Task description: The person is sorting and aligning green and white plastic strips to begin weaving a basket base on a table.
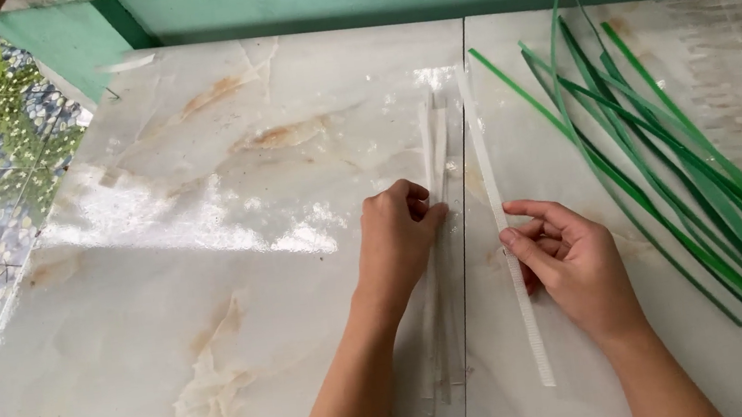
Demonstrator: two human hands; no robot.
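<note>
A person's left hand [399,236] pressed down on a small bundle of clear plastic strips [440,228] lying lengthwise near the middle of the marble-patterned desk [209,255], fingers curled together on top of them. The right hand [573,262] held 1 white ribbed strip [500,212] just beside that bundle, its grip closed on the strip between thumb and fingertips; the strip ran from the near edge toward the far edge. A spread of green strips [665,175] lay untouched along the right edge, suggesting that the work with these strips stood at an early stage, with most of the material not yet handled. The left half of the desk lay bare and glossy, leaving broad room that side; the green pile crowded the right.
</note>
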